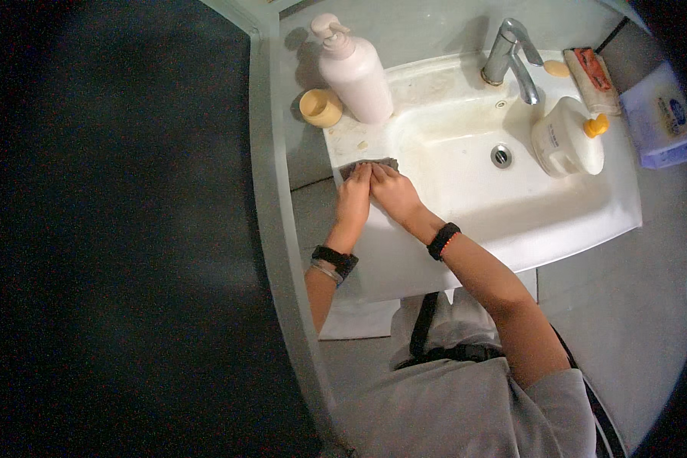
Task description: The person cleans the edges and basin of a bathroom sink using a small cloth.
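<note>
In the head view, a dark grey cloth [391,162] is pressed to the left ledge of the washbasin [454,198], largely covered by the left hand [353,191] and the right hand [395,192], which are set side by side there. The grip of both is laid on the cloth with the fingers bunched over it; whether it is pinched or merely pressed down cannot be told, since the fingertips and the underside are hidden. The step in hand is judged to be a wiping of that ledge. Yellowish spots [362,144] are seen on the washbasin's ledge just beyond the cloth, so the pressure is best carried over them in short, overlapping strokes, with the cloth kept flat under the fingers. At the washbasin's back left corner, a pink pump bottle [356,80] and a yellow cup [320,108] are set close to the spots; care is advised there, as either could be knocked by a long push. If the corner is to be covered fully, both are better lifted aside first. Loosened dirt is probably best drawn inward, toward the drain [501,156] in the washbasin's floor, rather than over its outer edge.
</note>
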Available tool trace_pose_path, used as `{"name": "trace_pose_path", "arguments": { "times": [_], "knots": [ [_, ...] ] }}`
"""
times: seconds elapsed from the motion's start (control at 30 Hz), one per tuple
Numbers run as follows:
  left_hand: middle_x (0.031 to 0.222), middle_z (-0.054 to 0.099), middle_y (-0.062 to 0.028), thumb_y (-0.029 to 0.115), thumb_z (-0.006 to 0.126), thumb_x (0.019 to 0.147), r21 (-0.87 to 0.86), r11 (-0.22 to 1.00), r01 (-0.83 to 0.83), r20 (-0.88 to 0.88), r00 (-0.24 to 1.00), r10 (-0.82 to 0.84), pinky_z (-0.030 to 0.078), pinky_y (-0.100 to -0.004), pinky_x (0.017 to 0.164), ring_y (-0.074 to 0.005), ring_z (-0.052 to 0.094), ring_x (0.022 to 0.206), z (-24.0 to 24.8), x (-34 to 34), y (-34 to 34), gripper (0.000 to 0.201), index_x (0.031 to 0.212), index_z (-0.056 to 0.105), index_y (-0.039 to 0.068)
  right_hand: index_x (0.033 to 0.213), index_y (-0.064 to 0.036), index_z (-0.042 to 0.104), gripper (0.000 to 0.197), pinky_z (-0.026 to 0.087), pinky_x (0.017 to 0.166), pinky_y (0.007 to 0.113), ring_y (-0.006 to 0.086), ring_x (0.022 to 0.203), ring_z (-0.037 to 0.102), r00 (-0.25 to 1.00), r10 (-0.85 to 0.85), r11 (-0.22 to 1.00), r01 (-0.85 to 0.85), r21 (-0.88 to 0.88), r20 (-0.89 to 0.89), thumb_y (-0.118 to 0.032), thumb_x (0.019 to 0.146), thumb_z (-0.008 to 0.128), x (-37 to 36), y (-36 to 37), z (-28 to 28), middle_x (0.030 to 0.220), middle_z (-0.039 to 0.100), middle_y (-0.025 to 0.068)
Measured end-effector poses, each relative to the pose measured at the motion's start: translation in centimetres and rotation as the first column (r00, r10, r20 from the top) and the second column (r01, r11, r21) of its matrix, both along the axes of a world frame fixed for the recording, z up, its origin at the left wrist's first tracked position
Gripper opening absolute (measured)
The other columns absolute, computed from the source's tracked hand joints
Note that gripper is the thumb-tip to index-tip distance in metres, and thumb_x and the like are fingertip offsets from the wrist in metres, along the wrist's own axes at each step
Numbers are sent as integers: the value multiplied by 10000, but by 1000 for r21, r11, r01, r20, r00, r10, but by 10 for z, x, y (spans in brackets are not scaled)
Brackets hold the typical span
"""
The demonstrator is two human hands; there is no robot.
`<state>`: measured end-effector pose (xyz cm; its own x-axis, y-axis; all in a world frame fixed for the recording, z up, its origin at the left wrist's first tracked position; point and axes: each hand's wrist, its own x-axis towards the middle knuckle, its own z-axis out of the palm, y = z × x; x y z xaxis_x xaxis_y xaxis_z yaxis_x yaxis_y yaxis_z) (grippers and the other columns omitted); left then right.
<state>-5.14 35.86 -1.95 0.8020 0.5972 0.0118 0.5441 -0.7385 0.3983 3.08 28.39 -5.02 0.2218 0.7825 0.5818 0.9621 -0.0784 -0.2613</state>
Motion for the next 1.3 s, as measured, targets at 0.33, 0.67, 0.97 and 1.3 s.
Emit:
{"name": "trace_pose_path", "arguments": {
  "times": [0.33,0.67,0.97,1.3],
  "knots": [
    [1089,526,-217,17,427,801,-30,999,-21,-75,997,19,481,-412,733,-361,558,898,12,-4,-20,278,1074,464,-20,859,32,573,202,517,674,300,246,840,580,997,62,971,-73,-229,-53,-69,690,530,5,-17,14,863,574,124],
    [1129,524,-183,12,395,815,-21,997,-77,68,995,78,463,-391,811,-326,547,979,-29,-36,-44,325,1122,491,57,1150,28,459,551,367,936,358,331,1090,460,766,95,975,-201,-97,-636,-147,682,693,77,-26,86,1162,472,216],
    [1138,515,-203,38,410,833,-56,996,-71,-1,997,71,474,-370,812,-319,538,1006,-3,-26,-45,306,1124,503,30,1305,109,100,1099,206,1030,393,352,1253,206,687,7,997,-57,-45,-726,-381,585,771,147,70,76,1329,201,269],
    [1114,517,-238,63,396,852,-130,979,-154,-26,988,152,454,-390,845,-337,540,998,-15,-27,-42,285,1105,495,-22,1228,40,258,867,372,921,368,257,1096,439,550,165,986,-111,125,-819,-241,594,779,144,100,76,1194,404,174]
  ]
}}
